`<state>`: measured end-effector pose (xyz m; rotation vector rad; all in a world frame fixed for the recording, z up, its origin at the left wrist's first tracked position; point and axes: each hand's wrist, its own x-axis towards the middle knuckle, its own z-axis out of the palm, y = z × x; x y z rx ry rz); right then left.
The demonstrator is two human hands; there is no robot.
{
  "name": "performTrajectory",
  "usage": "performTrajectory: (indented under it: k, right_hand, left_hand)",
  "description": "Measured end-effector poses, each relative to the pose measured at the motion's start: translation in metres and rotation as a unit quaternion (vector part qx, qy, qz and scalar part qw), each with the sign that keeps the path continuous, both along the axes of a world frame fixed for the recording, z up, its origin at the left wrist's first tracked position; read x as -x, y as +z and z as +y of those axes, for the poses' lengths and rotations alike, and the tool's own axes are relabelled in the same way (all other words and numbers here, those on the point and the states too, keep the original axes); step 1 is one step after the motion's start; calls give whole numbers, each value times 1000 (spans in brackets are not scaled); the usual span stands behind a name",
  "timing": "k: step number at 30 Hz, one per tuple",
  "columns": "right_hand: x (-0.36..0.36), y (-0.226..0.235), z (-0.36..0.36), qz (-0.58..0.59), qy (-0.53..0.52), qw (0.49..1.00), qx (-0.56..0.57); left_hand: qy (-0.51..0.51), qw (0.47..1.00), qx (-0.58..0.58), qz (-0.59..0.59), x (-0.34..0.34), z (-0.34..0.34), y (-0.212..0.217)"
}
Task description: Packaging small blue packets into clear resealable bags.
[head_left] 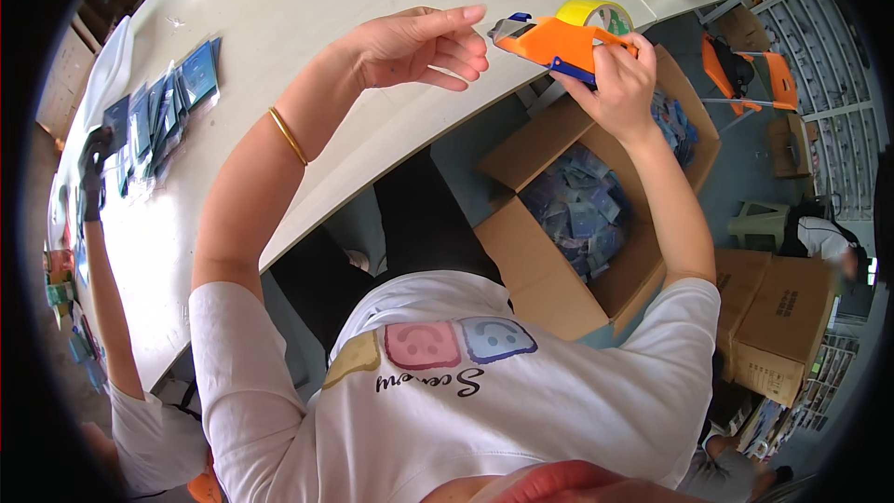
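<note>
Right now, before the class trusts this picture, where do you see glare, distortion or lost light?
In the head view, glare washes out the left part of the pale table; in the head view, the metal rack curves toward the right rim and the corners fall to black; in that same view, the orange tape dispenser looks fairly sharp.

The left hand (419, 48) has room leftward; tape dispenser (551, 43) blocks rightward.

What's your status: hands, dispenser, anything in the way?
Right hand gripping orange tape dispenser, yellow roll loaded. Left hand open, near dispenser's front end. Nothing visible between them; open carton of packets beside table.
</note>
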<state>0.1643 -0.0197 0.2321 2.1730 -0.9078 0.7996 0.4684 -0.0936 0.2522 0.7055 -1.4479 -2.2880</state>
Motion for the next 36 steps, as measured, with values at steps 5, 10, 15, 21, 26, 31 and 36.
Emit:
performTrajectory:
  k: [5, 10, 15, 21, 26, 31, 36]
  right_hand:
    - [2, -6, 1, 9, -25, 999, 26]
    - [-3, -10, 6, 7, -25, 999, 44]
    - [-13, -21, 15, -42, -46, 997, 43]
    - [20, 4, -11, -314, -190, 923, -120]
    - [93, -25, -100, -178, -340, 887, -256]
    - [117, -36, -163, -78, -424, 860, -272]
    - [142, -51, -197, -50, -450, 843, -290]
  left_hand:
    - [-49, 997, 46, -46, 5, 6, 5]
    - [-52, 991, 104, -64, 12, 14, 3]
    - [-55, 987, 123, -85, 15, 15, -6]
    - [-126, 966, 134, -179, 24, 22, -30]
    - [-115, 957, 172, -202, 31, -4, -22]
    - [-79, 956, 169, -228, 32, -7, -32]
    - [-92, 951, 182, -233, 28, -14, -43]
